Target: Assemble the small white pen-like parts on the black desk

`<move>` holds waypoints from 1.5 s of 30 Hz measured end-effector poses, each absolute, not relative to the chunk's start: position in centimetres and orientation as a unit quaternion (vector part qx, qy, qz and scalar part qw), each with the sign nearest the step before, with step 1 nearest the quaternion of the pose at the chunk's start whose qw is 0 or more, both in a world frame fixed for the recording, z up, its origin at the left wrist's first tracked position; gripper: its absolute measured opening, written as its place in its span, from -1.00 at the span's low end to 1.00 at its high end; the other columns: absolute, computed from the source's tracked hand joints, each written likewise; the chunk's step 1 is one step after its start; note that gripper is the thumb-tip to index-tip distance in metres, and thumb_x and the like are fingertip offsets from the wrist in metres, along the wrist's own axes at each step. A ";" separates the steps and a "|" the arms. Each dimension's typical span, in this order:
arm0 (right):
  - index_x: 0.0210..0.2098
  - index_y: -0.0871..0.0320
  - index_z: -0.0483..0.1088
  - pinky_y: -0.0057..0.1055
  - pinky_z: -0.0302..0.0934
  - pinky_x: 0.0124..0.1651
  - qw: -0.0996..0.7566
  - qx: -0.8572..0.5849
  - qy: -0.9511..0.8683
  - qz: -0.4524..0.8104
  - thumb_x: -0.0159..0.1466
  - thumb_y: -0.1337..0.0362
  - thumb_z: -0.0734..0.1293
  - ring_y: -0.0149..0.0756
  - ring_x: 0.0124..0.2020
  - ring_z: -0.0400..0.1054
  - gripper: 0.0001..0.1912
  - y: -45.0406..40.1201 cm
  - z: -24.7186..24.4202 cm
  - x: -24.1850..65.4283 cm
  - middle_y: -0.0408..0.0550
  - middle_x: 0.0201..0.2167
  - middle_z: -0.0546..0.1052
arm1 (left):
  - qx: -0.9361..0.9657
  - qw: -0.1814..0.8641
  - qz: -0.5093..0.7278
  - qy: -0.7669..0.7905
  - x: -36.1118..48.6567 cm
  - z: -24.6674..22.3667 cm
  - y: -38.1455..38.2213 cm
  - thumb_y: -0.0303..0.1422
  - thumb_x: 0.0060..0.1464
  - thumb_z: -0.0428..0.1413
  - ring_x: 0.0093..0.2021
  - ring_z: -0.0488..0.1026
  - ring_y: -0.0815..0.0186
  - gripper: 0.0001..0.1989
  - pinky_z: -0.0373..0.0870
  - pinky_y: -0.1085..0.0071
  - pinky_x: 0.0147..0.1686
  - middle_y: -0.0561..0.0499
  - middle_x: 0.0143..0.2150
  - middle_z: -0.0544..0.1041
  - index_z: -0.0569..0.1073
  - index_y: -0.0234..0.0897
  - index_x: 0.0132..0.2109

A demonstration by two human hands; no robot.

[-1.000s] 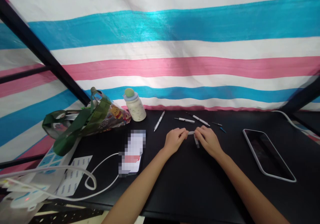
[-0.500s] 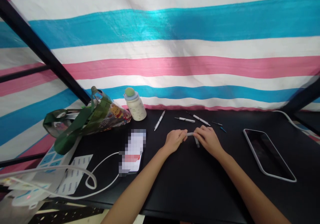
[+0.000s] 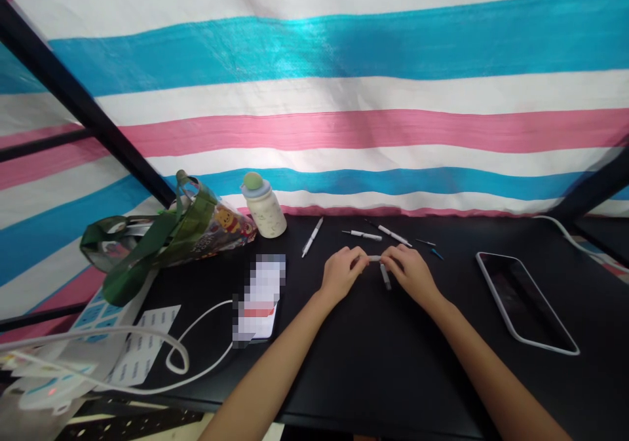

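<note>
Between my two hands, a short white pen barrel point(image 3: 374, 258) is held level above the black desk. My left hand point(image 3: 343, 272) pinches its left end and my right hand point(image 3: 409, 272) pinches its right end; the fingers cover both tips. A second white pen piece point(image 3: 386, 277) slants down from just below my right fingertips, and I cannot tell whether they touch it. Beyond the hands lie a white pen point(image 3: 312, 236) and two white pen pieces with thin dark tips, one point(image 3: 362, 235) nearer and one point(image 3: 393, 233) farther right. A thin refill point(image 3: 425, 242) and a small blue piece point(image 3: 437, 254) are close by.
On the left are a phone point(image 3: 260, 300) with a blurred screen, a white cable point(image 3: 196, 377), a green bag point(image 3: 187, 234) and a cream bottle point(image 3: 265, 211). A white-edged tablet or phone point(image 3: 528, 303) lies on the right. A striped sheet point(image 3: 344, 130) hangs behind the desk.
The pen barrel has come level between the hands, and both hands have shifted slightly. The second pen piece shows more clearly below my right hand. The view has moved a little.
</note>
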State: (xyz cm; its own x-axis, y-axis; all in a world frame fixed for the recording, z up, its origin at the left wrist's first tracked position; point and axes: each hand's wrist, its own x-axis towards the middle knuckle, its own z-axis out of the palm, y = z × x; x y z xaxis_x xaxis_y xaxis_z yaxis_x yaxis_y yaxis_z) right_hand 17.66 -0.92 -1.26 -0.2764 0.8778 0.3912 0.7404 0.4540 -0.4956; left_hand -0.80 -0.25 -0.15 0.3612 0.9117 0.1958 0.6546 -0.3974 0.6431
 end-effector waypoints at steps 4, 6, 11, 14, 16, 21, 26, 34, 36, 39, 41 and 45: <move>-0.31 0.10 0.34 -0.32 0.13 -0.24 0.332 -0.499 -0.792 0.118 0.26 0.16 0.15 -0.25 -0.33 0.32 -0.79 -0.7 -1.6 17.8 -0.05 -0.40 0.47 | 0.795 0.226 0.273 0.492 -0.8 -0.2 -0.1 -0.18 0.19 -0.13 -0.32 0.31 0.34 -0.71 0.17 0.49 -0.34 0.11 -0.48 0.41 0.41 -0.18 -0.33; -0.26 0.10 0.34 -0.31 0.13 -0.21 0.333 -0.503 -0.789 0.115 0.26 0.15 0.16 -0.23 -0.28 0.32 -0.79 -0.7 -1.5 17.8 -0.04 -0.35 0.48 | 0.798 0.209 0.272 0.496 -0.8 -0.3 -0.1 -0.16 0.18 -0.12 -0.33 0.31 0.35 -0.71 0.16 0.49 -0.36 0.10 -0.46 0.40 0.41 -0.18 -0.31; -0.37 0.09 0.34 -0.32 0.12 -0.23 0.309 -0.516 -0.789 0.124 0.30 0.19 0.08 -0.25 -0.31 0.30 -0.74 -0.8 -1.3 18.0 -0.09 -0.41 0.47 | 0.801 0.181 0.282 0.496 -0.8 -0.3 -0.2 -0.15 0.15 -0.07 -0.33 0.32 0.36 -0.75 0.17 0.49 -0.36 0.09 -0.43 0.37 0.42 -0.17 -0.26; -0.38 0.10 0.35 -0.31 0.12 -0.23 0.311 -0.515 -0.790 0.120 0.28 0.18 0.12 -0.25 -0.34 0.30 -0.76 -0.7 -1.5 18.0 -0.07 -0.44 0.46 | 0.798 0.187 0.282 0.498 -0.8 -0.2 -0.2 -0.16 0.15 -0.06 -0.32 0.32 0.36 -0.75 0.17 0.49 -0.36 0.09 -0.41 0.38 0.42 -0.17 -0.25; -0.34 0.10 0.35 -0.30 0.13 -0.22 0.320 -0.508 -0.791 0.117 0.26 0.17 0.15 -0.24 -0.33 0.31 -0.80 -0.6 -1.7 17.9 -0.05 -0.40 0.47 | 0.794 0.192 0.279 0.504 -0.8 -0.2 -0.2 -0.14 0.15 -0.06 -0.32 0.32 0.35 -0.74 0.18 0.49 -0.37 0.09 -0.40 0.38 0.43 -0.17 -0.25; -0.24 0.11 0.33 -0.27 0.11 -0.15 0.337 -0.510 -0.784 0.104 0.24 0.16 0.19 -0.22 -0.25 0.32 -0.80 -0.7 -1.7 17.8 -0.04 -0.32 0.49 | 0.797 0.191 0.286 0.497 -0.8 -0.1 -0.2 -0.15 0.15 -0.05 -0.29 0.32 0.34 -0.76 0.18 0.48 -0.35 0.09 -0.40 0.40 0.42 -0.15 -0.23; -0.32 0.09 0.38 -0.31 0.11 -0.19 0.306 -0.513 -0.795 0.105 0.31 0.18 0.07 -0.25 -0.30 0.31 -0.71 -0.8 -1.3 17.9 -0.07 -0.39 0.49 | 0.798 0.195 0.293 0.490 -0.7 0.1 -0.3 -0.20 0.15 -0.03 -0.26 0.31 0.34 -0.80 0.21 0.47 -0.31 0.10 -0.37 0.45 0.43 -0.14 -0.21; -0.29 0.08 0.41 -0.29 0.11 -0.17 0.323 -0.511 -0.793 0.078 0.25 0.19 0.18 -0.24 -0.27 0.34 -0.80 -0.7 -1.5 17.9 -0.06 -0.35 0.51 | 0.791 0.186 0.287 0.508 -0.8 -0.5 0.0 -0.13 0.13 -0.03 -0.25 0.32 0.34 -0.75 0.18 0.46 -0.32 0.09 -0.37 0.43 0.45 -0.13 -0.25; -0.29 0.07 0.41 -0.29 0.11 -0.17 0.325 -0.511 -0.793 0.071 0.24 0.19 0.20 -0.25 -0.28 0.35 -0.82 -0.8 -1.4 17.9 -0.08 -0.36 0.51 | 0.792 0.181 0.279 0.513 -0.8 -0.4 0.0 -0.11 0.14 -0.04 -0.25 0.32 0.33 -0.72 0.17 0.45 -0.32 0.10 -0.38 0.44 0.45 -0.14 -0.29; -0.29 0.06 0.41 -0.29 0.11 -0.18 0.328 -0.510 -0.793 0.065 0.23 0.19 0.21 -0.24 -0.28 0.35 -0.84 -0.9 -1.4 17.9 -0.09 -0.37 0.51 | 0.796 0.169 0.268 0.515 -0.7 -0.2 -0.1 -0.14 0.17 -0.08 -0.24 0.30 0.33 -0.69 0.15 0.44 -0.30 0.11 -0.38 0.47 0.45 -0.16 -0.38; -0.29 0.06 0.41 -0.27 0.11 -0.17 0.335 -0.509 -0.790 0.063 0.22 0.19 0.22 -0.22 -0.27 0.35 -0.84 -0.9 -1.4 17.9 -0.08 -0.38 0.52 | 0.800 0.160 0.264 0.514 -0.7 -0.2 -0.1 -0.15 0.18 -0.10 -0.25 0.28 0.33 -0.66 0.14 0.43 -0.30 0.11 -0.40 0.47 0.43 -0.18 -0.42; -0.30 0.07 0.40 -0.26 0.09 -0.17 0.348 -0.518 -0.780 0.055 0.23 0.17 0.22 -0.20 -0.27 0.35 -0.83 -0.8 -1.5 18.1 -0.06 -0.37 0.52 | 0.800 0.142 0.271 0.516 -0.8 -0.4 -0.1 -0.15 0.19 -0.12 -0.28 0.27 0.33 -0.62 0.12 0.44 -0.33 0.10 -0.44 0.45 0.42 -0.19 -0.46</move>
